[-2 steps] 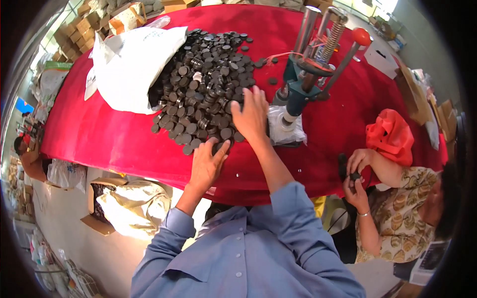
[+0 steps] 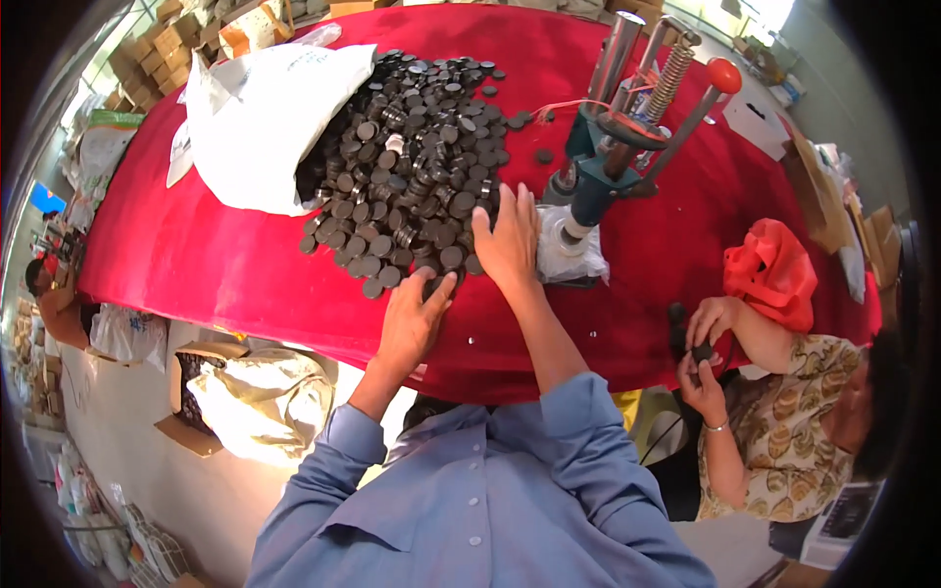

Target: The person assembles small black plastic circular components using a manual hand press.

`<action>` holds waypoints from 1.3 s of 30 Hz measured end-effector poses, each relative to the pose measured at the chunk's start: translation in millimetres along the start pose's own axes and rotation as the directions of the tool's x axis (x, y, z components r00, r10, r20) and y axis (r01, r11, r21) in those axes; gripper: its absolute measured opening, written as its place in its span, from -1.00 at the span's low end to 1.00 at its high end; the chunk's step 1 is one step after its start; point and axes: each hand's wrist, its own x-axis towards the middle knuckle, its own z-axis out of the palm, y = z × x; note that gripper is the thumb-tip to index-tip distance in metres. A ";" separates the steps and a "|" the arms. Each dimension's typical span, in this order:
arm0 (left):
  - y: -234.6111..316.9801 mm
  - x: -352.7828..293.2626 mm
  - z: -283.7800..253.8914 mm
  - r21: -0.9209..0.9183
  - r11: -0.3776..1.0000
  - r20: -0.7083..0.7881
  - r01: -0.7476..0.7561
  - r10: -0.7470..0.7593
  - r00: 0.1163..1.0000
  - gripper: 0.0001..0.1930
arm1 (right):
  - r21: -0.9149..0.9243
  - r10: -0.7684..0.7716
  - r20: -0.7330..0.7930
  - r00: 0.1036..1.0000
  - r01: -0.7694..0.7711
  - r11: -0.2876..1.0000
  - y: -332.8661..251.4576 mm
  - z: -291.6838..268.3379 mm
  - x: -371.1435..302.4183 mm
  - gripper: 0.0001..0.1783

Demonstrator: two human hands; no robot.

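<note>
The left grip, thumb and fingers parted, touches the near-edge side of a heap of flat, round black discs; I cannot tell whether it pinches any. The right grip, spread, borders the heap's right flank. Lengthwise, the heap runs toward the far edge of the red-cloth-covered desk.

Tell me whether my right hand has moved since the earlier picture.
Yes, slightly: your right hand has shifted rightward, closer to the lever press standing on the table.
</note>
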 end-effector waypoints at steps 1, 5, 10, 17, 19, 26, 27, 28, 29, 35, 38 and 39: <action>5.8 -0.9 1.7 -0.011 1.000 0.001 -0.004 0.004 1.000 -0.53 | -0.010 0.004 -0.002 1.000 -0.004 1.000 5.9 0.7 -8.5 -0.31; 14.3 -6.9 6.5 -0.127 0.990 0.001 0.067 -0.068 0.998 -0.54 | -0.075 -0.065 -0.019 0.998 0.064 0.995 2.5 16.1 -12.1 -0.28; 17.5 -14.0 12.0 -0.179 0.981 -0.041 0.079 -0.088 0.995 -0.69 | -0.044 0.104 0.041 0.994 -0.102 0.994 -34.0 26.9 -14.6 -0.28; 34.3 -5.6 11.8 -0.320 0.919 -0.140 0.232 -0.288 0.947 -0.68 | 0.566 -0.234 0.147 0.961 0.112 0.817 -1.0 -84.1 -12.6 -0.66; 34.7 -2.8 14.9 -0.374 0.885 -0.184 0.276 -0.363 0.913 -0.56 | 0.713 -0.109 0.472 0.875 -0.306 0.631 1.7 -152.7 -18.0 -0.71; 78.6 110.4 70.6 -0.688 0.685 -0.060 0.240 -0.382 0.922 -0.32 | 0.627 0.021 -0.147 0.989 0.077 0.775 27.4 -287.8 32.1 -0.63; 83.5 115.7 78.3 -0.691 0.682 -0.057 0.240 -0.383 0.922 -0.32 | 0.611 0.026 -0.197 0.980 0.102 0.785 22.7 -291.4 44.4 -0.62; 87.5 119.5 85.1 -0.704 0.659 -0.009 0.266 -0.382 0.924 -0.32 | 0.595 0.029 -0.247 0.968 0.128 0.793 15.9 -294.0 57.9 -0.60; 89.4 122.3 89.8 -0.713 0.638 0.036 0.292 -0.382 0.923 -0.31 | 0.599 -0.020 -0.265 0.964 0.181 0.780 10.8 -295.1 73.1 -0.60; 101.8 128.5 114.7 -0.710 0.663 0.002 0.237 -0.335 0.942 -0.30 | 0.607 0.040 -0.474 0.880 0.293 0.738 -74.3 -265.6 143.6 -0.63; 104.2 132.1 109.8 -0.695 0.670 0.013 0.261 -0.352 0.936 -0.29 | 0.592 0.013 -0.411 0.911 0.256 0.764 -58.1 -275.4 165.7 -0.68; 105.3 133.3 109.4 -0.687 0.677 0.015 0.265 -0.352 0.936 -0.28 | 0.579 -0.081 -0.189 0.979 0.178 0.796 -37.5 -288.2 170.2 -0.69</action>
